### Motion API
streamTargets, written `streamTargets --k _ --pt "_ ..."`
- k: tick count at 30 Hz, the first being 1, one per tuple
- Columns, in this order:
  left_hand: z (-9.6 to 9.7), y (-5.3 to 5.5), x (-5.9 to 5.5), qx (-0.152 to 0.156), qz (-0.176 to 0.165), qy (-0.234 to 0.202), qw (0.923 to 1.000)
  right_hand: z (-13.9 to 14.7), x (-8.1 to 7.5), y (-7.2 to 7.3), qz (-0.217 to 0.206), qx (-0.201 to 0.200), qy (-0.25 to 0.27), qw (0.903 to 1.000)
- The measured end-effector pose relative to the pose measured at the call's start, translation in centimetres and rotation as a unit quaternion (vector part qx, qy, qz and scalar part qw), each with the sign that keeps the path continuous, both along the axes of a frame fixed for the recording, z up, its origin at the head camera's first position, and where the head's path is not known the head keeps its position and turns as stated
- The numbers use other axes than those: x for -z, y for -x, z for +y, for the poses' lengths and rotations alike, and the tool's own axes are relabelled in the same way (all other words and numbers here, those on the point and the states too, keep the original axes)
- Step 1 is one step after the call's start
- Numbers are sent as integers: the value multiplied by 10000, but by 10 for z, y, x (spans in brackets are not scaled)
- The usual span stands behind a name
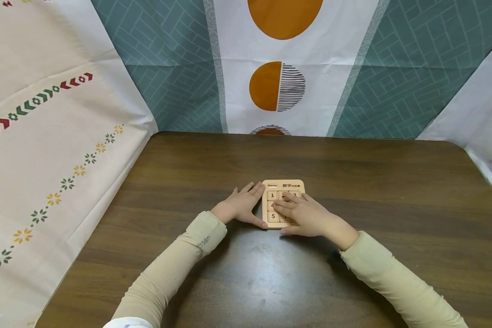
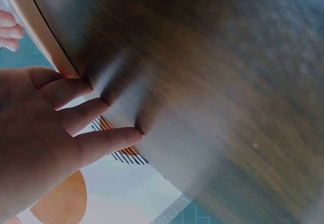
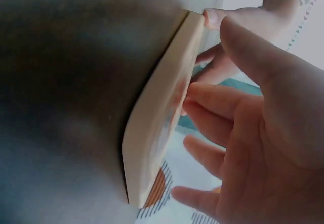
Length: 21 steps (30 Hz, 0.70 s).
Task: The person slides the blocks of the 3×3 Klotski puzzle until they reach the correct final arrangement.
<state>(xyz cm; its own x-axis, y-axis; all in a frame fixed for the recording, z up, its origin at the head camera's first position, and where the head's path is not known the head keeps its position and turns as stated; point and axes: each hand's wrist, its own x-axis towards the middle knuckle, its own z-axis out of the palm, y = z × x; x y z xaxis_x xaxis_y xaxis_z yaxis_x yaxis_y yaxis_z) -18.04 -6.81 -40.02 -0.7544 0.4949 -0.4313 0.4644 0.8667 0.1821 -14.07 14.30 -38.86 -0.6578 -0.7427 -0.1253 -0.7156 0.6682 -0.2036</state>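
A pale wooden number sliding puzzle (image 1: 272, 220) lies flat on the brown table, with tiles 1 and 5 plainly readable and others partly covered. Along its left side rests my left hand (image 1: 243, 206), fingers spread, the thumb at the lower left corner and the index finger near the upper left edge. In the left wrist view, other fingertips of the left hand (image 2: 45, 118) touch the tabletop. My right hand (image 1: 311, 216) reaches over the puzzle's right part, hiding some tiles. The right wrist view shows fingertips of the right hand (image 3: 263, 118) touching the puzzle's face (image 3: 152, 118).
The dark wood-grain table (image 1: 373, 182) extends around the puzzle on all sides. A patterned green and white cloth (image 1: 180, 91) hangs behind its far edge. White embroidered fabric (image 1: 45, 159) runs along the left side, and more white cloth (image 1: 488, 114) is at the right.
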Motion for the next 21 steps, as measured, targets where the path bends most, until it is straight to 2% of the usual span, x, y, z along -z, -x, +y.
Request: streamTargets --k 9,14,18,21 --pt "-1 0 0 -21 20 -14 10000 18 0 6 -36 -46 10 10000" --pt "0 0 -1 -23 16 36 10000 20 -2 2 -100 -59 81 9999" --pt "0 0 -1 3 9 44 10000 10 -2 -5 -55 -416 195 9989" --pt "1 -1 -1 9 26 31 10000 2 -1 -8 -17 -623 97 9980"
